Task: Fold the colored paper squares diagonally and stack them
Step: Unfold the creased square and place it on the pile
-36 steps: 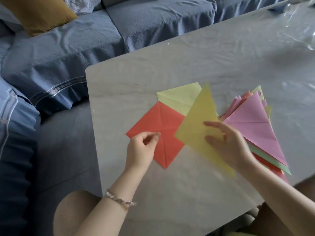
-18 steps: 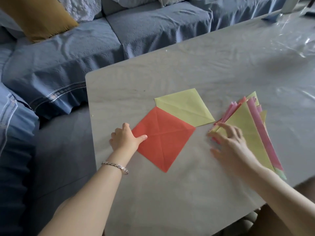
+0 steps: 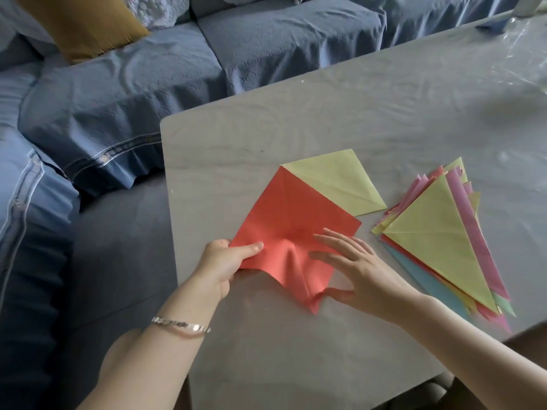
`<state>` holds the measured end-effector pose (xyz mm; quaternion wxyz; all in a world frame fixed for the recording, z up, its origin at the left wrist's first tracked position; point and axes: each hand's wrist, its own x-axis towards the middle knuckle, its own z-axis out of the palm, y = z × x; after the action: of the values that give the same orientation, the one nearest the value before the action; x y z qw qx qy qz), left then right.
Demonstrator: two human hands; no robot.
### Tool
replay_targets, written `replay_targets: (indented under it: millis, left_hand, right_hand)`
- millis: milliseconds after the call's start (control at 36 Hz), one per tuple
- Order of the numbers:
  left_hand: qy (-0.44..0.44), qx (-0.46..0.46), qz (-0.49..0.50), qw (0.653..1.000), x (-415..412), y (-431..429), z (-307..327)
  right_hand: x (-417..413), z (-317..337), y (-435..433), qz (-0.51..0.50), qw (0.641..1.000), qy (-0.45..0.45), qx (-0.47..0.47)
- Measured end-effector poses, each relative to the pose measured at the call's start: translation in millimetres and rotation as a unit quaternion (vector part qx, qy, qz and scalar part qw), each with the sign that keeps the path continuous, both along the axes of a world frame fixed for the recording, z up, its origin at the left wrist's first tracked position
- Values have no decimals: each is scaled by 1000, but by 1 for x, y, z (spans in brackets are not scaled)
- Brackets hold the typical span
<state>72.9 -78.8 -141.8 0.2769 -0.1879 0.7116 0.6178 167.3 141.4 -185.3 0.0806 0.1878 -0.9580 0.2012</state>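
Currently my left hand (image 3: 225, 261) pinches the 9 o'clock corner of the red square (image 3: 291, 220), thumb on top and the other fingers underneath. My right hand (image 3: 358, 270) lies spread and flat, its fingers (image 3: 328, 236) resting on the sheet's near-right part; this grip holds nothing. The red square sits near the middle of the bench (image 3: 340, 113), overlapping the lower edge of an unfolded yellow-green square (image 3: 334, 180) at 12 o'clock. The stack of folded triangles (image 3: 438, 241), a yellow-green one uppermost, lies at 3 o'clock, apart from the red square.

Step in hand, as I judge it: bring one corner of the red square across to the opposite corner for the diagonal fold.

Hazards from this position:

1. The sheet is buckled between my hands, with a raised ridge running toward the 6 o'clock corner, which is curled. Pressing down now could set a stray crease there.
2. Old fold lines already cross the sheet. The fold may follow the wrong line if the corners are not matched first.
3. The bench cover looks glossy. The sheet may slip while I press, and the edges would go out of line.
4. Dragging the red square could shift the yellow-green square beneath its edge.
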Motion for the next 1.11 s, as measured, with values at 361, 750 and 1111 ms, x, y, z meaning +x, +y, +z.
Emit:
replay_targets:
  millis: [361, 750, 1111]
  left_hand:
    - [43, -105, -130, 985, 13, -4, -7]
    - [258, -247, -124, 926, 1, 25, 3]
    - [324, -97, -188, 922, 40, 21, 40]
  right_hand:
    - [12, -5, 10, 56, 994, 76, -54]
    - [29, 4, 1, 85, 982, -83, -147]
    - [10, 66, -6, -125, 913, -110, -373]
